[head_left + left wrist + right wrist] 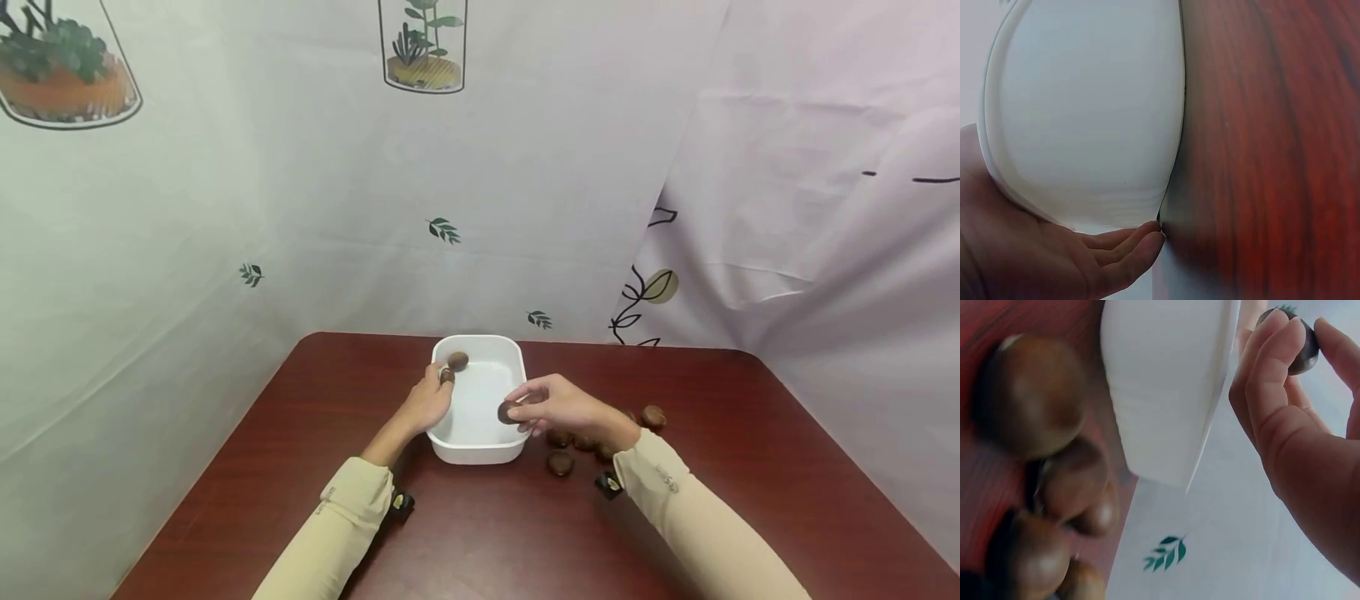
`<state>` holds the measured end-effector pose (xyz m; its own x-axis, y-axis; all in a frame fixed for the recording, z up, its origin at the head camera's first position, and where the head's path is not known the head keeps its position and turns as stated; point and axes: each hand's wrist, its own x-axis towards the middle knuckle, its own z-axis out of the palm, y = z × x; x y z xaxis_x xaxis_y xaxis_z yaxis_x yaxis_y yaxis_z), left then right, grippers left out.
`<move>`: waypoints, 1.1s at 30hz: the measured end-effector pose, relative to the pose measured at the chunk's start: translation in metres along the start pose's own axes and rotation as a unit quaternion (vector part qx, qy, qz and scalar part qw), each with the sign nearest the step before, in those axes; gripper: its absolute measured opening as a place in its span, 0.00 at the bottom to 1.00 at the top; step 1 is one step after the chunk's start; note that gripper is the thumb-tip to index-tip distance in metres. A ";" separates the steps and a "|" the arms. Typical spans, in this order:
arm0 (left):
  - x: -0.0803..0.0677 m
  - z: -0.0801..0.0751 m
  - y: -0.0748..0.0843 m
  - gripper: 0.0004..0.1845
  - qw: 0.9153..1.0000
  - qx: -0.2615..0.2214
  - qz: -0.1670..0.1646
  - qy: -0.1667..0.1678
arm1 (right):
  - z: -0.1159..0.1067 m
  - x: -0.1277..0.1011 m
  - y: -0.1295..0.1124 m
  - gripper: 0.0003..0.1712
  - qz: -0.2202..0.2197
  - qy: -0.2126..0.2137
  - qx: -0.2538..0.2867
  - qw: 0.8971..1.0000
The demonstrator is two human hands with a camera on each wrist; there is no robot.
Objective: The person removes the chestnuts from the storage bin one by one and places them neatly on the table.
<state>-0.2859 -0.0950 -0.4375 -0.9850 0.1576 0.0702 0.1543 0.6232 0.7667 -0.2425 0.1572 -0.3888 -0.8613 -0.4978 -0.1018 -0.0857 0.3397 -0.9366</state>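
A white rectangular container [477, 454] stands on the table. My left hand [429, 402] grips its left side, with the fingers [1129, 256] along the outer wall; the thumb is hidden in the left wrist view. Inside, near that hand, lie a brown chestnut [458, 361] and another chestnut [447, 376] right by the fingertips. Over the container's right rim, my right hand [551, 404] pinches a chestnut [507, 412] between thumb and fingers, also seen as a dark chestnut [1305, 357] in the right wrist view.
Several loose chestnuts [560, 463] lie on the dark red wooden table [300, 450], right of the container and partly under my right forearm. One chestnut [653, 417] sits farther right. A printed white cloth [337, 208] hangs behind the table's back edge.
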 end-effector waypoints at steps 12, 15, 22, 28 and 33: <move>0.001 -0.001 0.000 0.31 1.000 -0.001 -0.009 -0.006 | -0.023 -0.036 0.024 0.17 0.021 0.024 0.042 0.999; 0.002 -0.001 0.001 0.31 1.000 0.000 -0.014 -0.007 | -0.020 -0.043 0.027 0.20 0.034 0.011 0.041 0.999; 0.004 0.000 0.001 0.31 1.000 0.005 -0.010 -0.010 | -0.014 -0.058 0.022 0.19 0.012 0.008 -0.027 1.000; 0.006 -0.001 -0.002 0.30 1.000 0.000 -0.007 -0.004 | -0.012 -0.059 0.020 0.21 0.009 0.006 -0.032 0.999; 0.006 0.002 -0.002 0.31 1.000 0.000 -0.010 -0.012 | -0.010 -0.058 0.025 0.21 0.032 0.005 -0.020 0.999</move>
<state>-0.2916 -0.0939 -0.4393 -0.9858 0.1633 0.0397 0.1348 0.6270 0.7672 -0.1998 0.2028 -0.4031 -0.8706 -0.4663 -0.1570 -0.0503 0.4017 -0.9144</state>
